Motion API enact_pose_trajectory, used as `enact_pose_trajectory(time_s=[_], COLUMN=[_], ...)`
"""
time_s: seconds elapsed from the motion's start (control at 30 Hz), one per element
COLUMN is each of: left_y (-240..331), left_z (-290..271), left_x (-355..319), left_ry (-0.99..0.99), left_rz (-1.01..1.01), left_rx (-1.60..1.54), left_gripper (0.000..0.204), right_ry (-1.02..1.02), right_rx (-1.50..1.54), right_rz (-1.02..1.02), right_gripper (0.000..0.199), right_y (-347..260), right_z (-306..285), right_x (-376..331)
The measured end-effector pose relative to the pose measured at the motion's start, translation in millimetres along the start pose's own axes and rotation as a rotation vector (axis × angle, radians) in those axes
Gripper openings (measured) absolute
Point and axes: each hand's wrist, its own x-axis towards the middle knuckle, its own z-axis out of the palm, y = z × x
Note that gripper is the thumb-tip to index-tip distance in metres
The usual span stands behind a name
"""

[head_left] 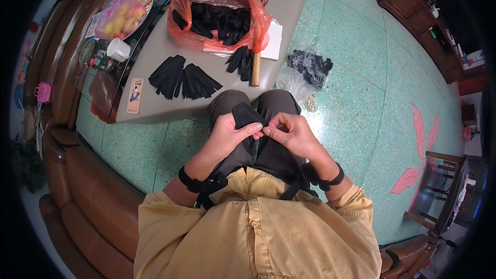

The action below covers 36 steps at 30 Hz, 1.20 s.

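Note:
Over my lap, my left hand (233, 133) is closed on a flat black fabric piece (247, 115), its thumb lying across the lower edge. My right hand (292, 133) meets it at the corner, thumb and forefinger pinched together. A thin tan stick-like thing (285, 119) sticks up from the right hand's curled fingers; its exact kind is unclear. On the grey padded bench in front of me, two fanned bundles of black strips (168, 76) lie side by side. Another bunch of black strips (239, 62) rests beside a wooden handle (256, 70).
A red plastic bag (219, 0) full of black strips stands on the bench (289, 0), near a phone (135, 95). Clear plastic with black pieces (310, 70) and a pile of thin pale loops (310, 104) lie on the green floor. A white mug (118, 50) stands left.

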Motion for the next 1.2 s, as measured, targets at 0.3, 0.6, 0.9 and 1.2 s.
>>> enact_pose_trajectory(time_s=[0.3, 0.6, 0.9, 1.2], left_y=[-3, -2, 0, 0], left_z=[0, -2, 0, -6], left_x=[1, 0, -2, -3], left_ry=[0.029, 0.072, -0.014, 0.104], left_rz=[0.000, 0.075, -0.020, -0.117], left_rx=[0.037, 0.147, -0.159, -0.120], left_gripper=[0.009, 0.010, 0.009, 0.007], right_ry=[-0.057, -0.003, -0.042, -0.094], right_rx=[0.308, 0.054, 0.125, 0.344], right_rz=[-0.047, -0.105, -0.079, 0.068], right_gripper=[0.014, 0.017, 0.018, 0.015], right_y=[9, 7, 5, -1], right_z=[4, 9, 5, 11], right_x=[2, 0, 5, 2])
